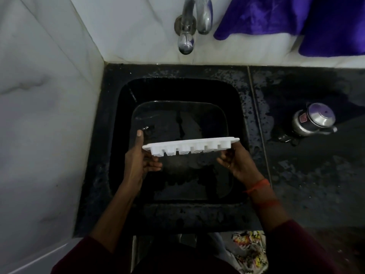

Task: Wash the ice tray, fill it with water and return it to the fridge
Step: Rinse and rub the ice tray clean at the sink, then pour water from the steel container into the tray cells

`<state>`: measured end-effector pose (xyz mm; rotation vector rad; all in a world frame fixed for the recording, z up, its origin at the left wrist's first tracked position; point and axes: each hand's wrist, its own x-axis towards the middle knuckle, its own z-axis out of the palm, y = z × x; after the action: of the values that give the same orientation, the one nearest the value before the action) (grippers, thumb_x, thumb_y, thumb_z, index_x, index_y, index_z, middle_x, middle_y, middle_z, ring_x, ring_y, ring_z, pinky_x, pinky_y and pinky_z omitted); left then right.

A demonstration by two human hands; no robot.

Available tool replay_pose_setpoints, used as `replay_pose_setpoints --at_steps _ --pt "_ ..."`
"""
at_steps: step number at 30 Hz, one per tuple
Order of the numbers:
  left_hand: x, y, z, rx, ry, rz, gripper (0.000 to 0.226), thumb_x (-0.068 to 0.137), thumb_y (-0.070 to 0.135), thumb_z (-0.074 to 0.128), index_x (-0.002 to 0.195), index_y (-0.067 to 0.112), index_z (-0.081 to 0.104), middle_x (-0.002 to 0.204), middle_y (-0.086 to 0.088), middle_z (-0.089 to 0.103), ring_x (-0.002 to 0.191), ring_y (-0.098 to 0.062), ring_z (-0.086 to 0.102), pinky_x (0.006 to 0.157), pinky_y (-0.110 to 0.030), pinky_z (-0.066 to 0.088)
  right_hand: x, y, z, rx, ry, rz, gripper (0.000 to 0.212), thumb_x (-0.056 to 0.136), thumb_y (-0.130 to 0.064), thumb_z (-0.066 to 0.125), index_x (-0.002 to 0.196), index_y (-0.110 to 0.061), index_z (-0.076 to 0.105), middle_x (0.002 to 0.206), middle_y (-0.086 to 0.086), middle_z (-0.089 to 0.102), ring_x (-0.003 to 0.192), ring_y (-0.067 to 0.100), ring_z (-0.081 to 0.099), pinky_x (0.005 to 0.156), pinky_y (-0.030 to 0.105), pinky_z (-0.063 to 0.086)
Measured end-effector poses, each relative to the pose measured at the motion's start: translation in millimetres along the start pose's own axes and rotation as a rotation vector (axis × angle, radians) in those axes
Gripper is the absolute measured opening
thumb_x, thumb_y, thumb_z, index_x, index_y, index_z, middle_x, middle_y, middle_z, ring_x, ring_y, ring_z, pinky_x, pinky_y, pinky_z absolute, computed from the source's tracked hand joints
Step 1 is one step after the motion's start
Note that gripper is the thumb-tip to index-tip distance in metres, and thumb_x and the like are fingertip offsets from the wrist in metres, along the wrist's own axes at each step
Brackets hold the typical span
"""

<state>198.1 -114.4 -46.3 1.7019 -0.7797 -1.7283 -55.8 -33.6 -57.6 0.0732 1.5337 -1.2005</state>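
Sink-side, head view. Holding white ice tray (189, 146) in mid-air over black sink (122, 107), dead centre of frame, tipping it on its long edge with cup bottoms facing camera and right end riding slightly higher. Gripping left end with left hand (138, 161): thumb (140, 136) hooking up over far rim, remaining fingers (152, 165) curling together underneath. Clamping right end with right hand (237, 165): fingers curling close under rim, thumb hiding behind tray, so cannot tell its placement. Wearing orange thread band (258, 184) on right wrist. Noting chrome tap (189, 22) at 12 o'clock, spout hanging above basin's far edge. Noting purple cloth (276, 16) draping at 1 o'clock, steel kettle (314, 121) sitting on wet black counter (306, 175) at 3 o'clock, patterned cloth (250, 248) showing at 5 o'clock, white marble wall (39, 115) running along 9 o'clock.
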Motion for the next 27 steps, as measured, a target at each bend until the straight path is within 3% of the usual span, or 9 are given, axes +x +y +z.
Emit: replay_pose_setpoints --at_steps 5,8,11,17,23,27 --pt "-6.8 -8.8 8.6 -0.021 -0.084 0.228 0.019 0.102 0.019 0.058 0.109 0.005 0.069 0.108 -0.007 0.076 0.093 -0.026 0.071 0.059 -0.032 0.061 -23.5 -26.2 -37.2 -0.169 -0.045 -0.178 0.025 0.100 -0.033 0.056 0.094 -0.016 0.073 0.078 0.001 0.074 0.071 0.014 0.070 0.058 0.027 0.057" --pt "-12.8 -15.0 29.3 0.072 -0.115 0.386 0.025 0.098 0.003 0.062 0.121 0.010 0.067 0.081 0.013 0.075 0.083 -0.002 0.070 0.070 -0.020 0.056 -32.8 -36.0 -61.9 -0.100 0.046 -0.284 0.025 0.099 -0.028 0.061 0.104 -0.007 0.074 0.093 0.007 0.077 0.081 0.019 0.073 0.067 0.030 0.060" --pt "-22.8 -17.9 66.6 0.104 -0.192 0.381 0.035 0.095 0.001 0.065 0.128 0.011 0.065 0.084 0.007 0.079 0.089 -0.008 0.074 0.075 -0.025 0.061 -35.0 -45.8 -103.6 -0.124 0.127 -0.371 0.025 0.099 -0.023 0.062 0.108 -0.002 0.071 0.101 0.013 0.075 0.088 0.023 0.071 0.072 0.029 0.059" --pt "-42.9 -44.4 143.0 0.133 -0.291 0.326 0.033 0.097 0.000 0.063 0.128 0.011 0.068 0.099 -0.004 0.080 0.091 -0.017 0.075 0.065 -0.028 0.060 -23.4 -58.4 -199.6 -0.200 0.241 -0.435 0.013 0.099 -0.018 0.061 0.102 -0.016 0.073 0.115 0.019 0.071 0.107 0.034 0.067 0.095 0.050 0.052" --pt "-64.5 -84.1 218.8 0.208 -0.278 0.263 0.033 0.095 -0.005 0.064 0.118 0.017 0.072 0.095 -0.003 0.076 0.085 -0.019 0.073 0.059 -0.025 0.060 -19.1 -67.7 -283.6 -0.293 0.313 -0.531 0.019 0.100 -0.012 0.058 0.112 -0.009 0.073 0.096 -0.006 0.073 0.089 0.007 0.069 0.084 0.031 0.054" --pt "-70.8 -106.5 258.4 0.259 -0.262 0.244 0.032 0.093 -0.005 0.067 0.120 0.010 0.073 0.093 -0.001 0.077 0.082 -0.018 0.073 0.060 -0.027 0.062 -4.8 -70.0 -332.6 -0.419 0.388 -0.542 0.022 0.091 -0.031 0.066 0.103 -0.018 0.078 0.102 -0.002 0.076 0.103 0.019 0.070 0.097 0.048 0.055"
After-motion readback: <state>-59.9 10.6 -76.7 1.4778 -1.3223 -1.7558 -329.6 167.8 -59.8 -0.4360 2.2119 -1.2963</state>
